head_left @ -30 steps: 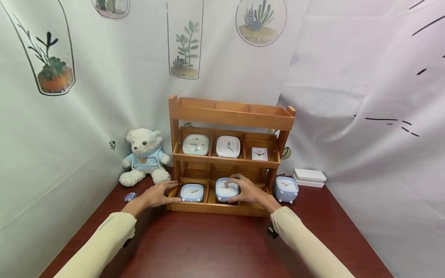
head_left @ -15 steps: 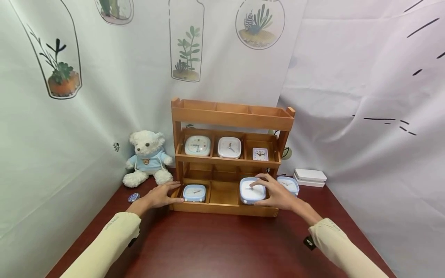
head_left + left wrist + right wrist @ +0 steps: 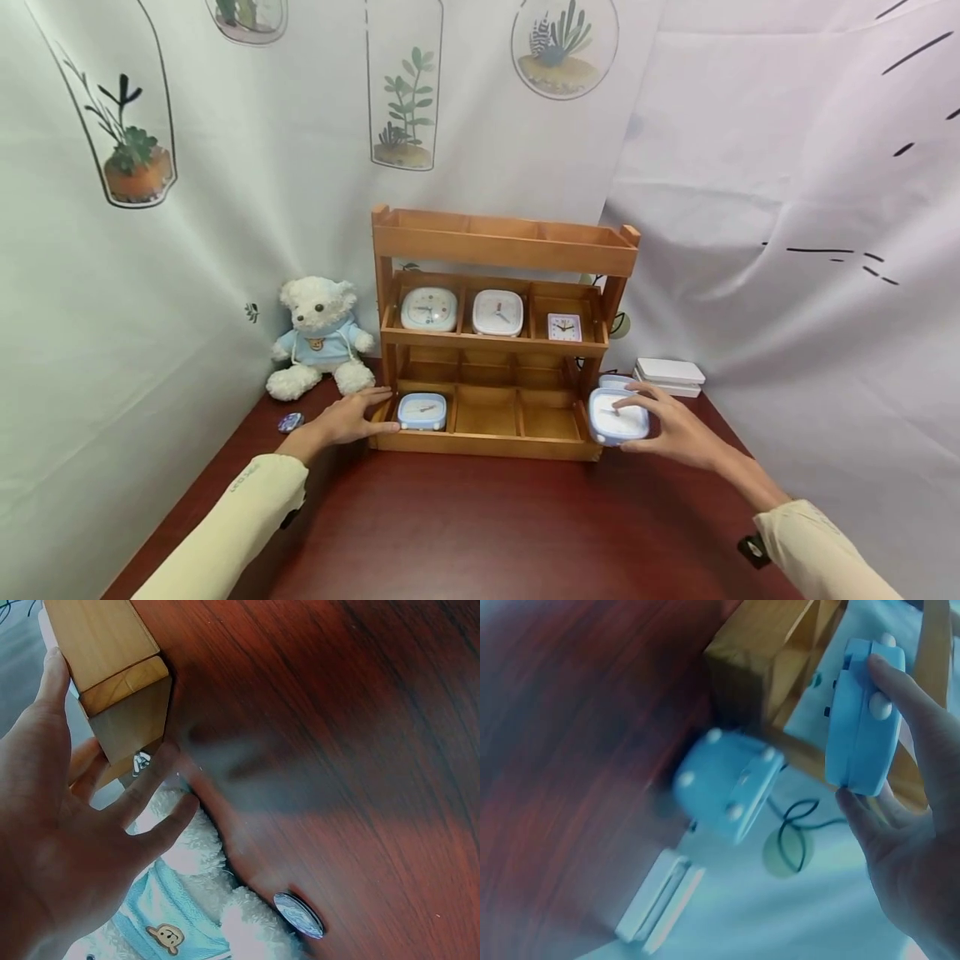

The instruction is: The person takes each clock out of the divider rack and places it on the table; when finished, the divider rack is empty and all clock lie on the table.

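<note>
My right hand [image 3: 677, 429] grips a blue alarm clock [image 3: 613, 419] with a white face, thumb and fingers at its opposite edges. It is held just off the right end of the wooden shelf rack [image 3: 487, 446]. In the right wrist view a second blue clock [image 3: 724, 780] with white feet sits on the table beside the rack; the held clock mostly covers it in the head view. My left hand [image 3: 347, 419] rests at the rack's lower left corner, fingers spread, thumb near a small blue clock [image 3: 422, 412] in the left bottom compartment.
Three clocks, including a small pink-framed one [image 3: 564, 327], stand on the middle tier. A teddy bear [image 3: 320, 333] sits left of the rack, with a round blue-patterned object [image 3: 290, 422] in front. White boxes [image 3: 670, 375] lie at the back right.
My right hand has lifted the blue clock from the bottom tier's middle compartment and carried it right, past the rack's end. My left hand has stayed at the lower left corner.
</note>
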Demonstrator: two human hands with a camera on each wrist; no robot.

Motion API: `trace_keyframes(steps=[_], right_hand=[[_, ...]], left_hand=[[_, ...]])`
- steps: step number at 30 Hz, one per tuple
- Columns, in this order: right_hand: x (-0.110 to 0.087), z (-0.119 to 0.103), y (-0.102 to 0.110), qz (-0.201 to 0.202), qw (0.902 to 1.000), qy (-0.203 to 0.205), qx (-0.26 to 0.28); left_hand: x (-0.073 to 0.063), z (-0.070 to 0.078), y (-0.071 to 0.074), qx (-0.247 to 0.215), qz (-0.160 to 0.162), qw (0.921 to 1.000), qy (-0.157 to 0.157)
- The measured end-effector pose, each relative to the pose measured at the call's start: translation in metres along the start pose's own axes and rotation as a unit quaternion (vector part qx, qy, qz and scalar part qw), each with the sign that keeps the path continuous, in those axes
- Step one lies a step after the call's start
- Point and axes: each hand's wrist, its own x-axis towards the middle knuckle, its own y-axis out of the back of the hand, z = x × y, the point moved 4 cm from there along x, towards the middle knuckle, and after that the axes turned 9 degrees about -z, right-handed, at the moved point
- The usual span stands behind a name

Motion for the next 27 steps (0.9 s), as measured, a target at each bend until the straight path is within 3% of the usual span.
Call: trace_keyframes(steps=[7, 15, 21, 27], right_hand=[[-0.033, 0.02, 0.003, 0.023, 0.9994, 0.005, -0.026], [-0.066, 0.041, -0.017, 0.022, 0.9992, 0.0, -0.032], [-0.081, 0.055, -0.029, 0.0, 0.9989, -0.044, 0.015], [-0.085, 0.071, -0.035, -0.034, 0.9927, -0.102, 0.055]], left_hand=[[0.004, 0.0, -0.001, 0.004, 0.002, 1.0, -0.001], [0.0, 0.004, 0.001, 0.005, -0.003, 1.0, 0.003], [-0.001, 0.006, 0.002, 0.004, -0.009, 0.9999, 0.008], [0.001, 0.003, 0.0, 0.007, -0.008, 0.9999, 0.011]])
